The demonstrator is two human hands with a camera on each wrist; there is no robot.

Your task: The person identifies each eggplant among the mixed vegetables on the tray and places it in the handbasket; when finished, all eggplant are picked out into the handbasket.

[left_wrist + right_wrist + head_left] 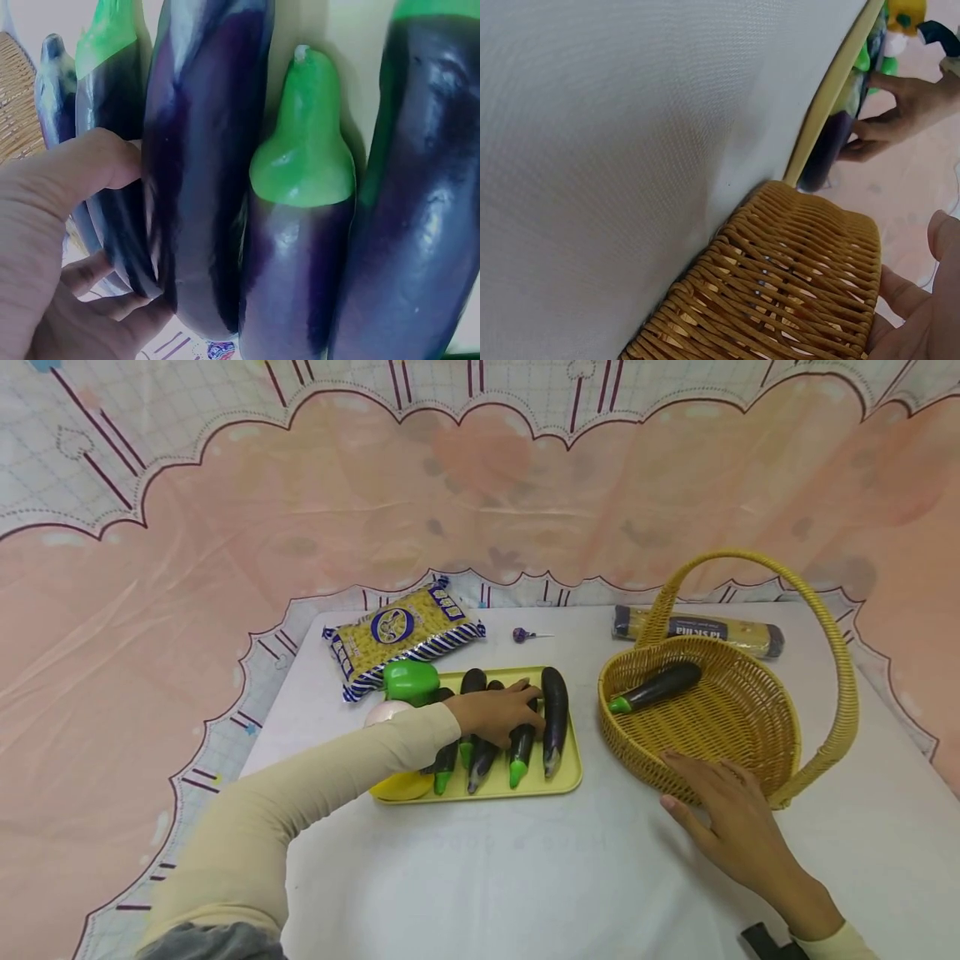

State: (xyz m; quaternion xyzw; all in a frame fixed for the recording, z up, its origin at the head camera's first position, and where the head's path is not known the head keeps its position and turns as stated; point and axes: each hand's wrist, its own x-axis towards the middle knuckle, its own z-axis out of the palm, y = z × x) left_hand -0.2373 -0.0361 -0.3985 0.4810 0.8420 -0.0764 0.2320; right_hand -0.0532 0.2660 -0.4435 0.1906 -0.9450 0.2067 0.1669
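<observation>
My left hand [501,712] reaches over the yellow tray [480,796], where several eggplants lie side by side. Its thumb and fingers grip a green-capped eggplant [112,97], second from the tray's right end. On that eggplant's right lies a dark, curved eggplant [554,718]; on its left is one with a pale tip [481,767]. My right hand [731,822] rests at the near rim of the wicker basket [780,262], fingers extended over the edge and thumb apart. Inside the basket lies one eggplant [660,687] with a green cap.
At the tray's left end sit a green bell pepper [410,682], a pale round item [386,712] and a yellow item [402,787]. Behind are a pasta bag [405,631], a small purple-headed object [520,635] and a long pasta pack [701,631]. The basket's tall handle [840,693] arches up.
</observation>
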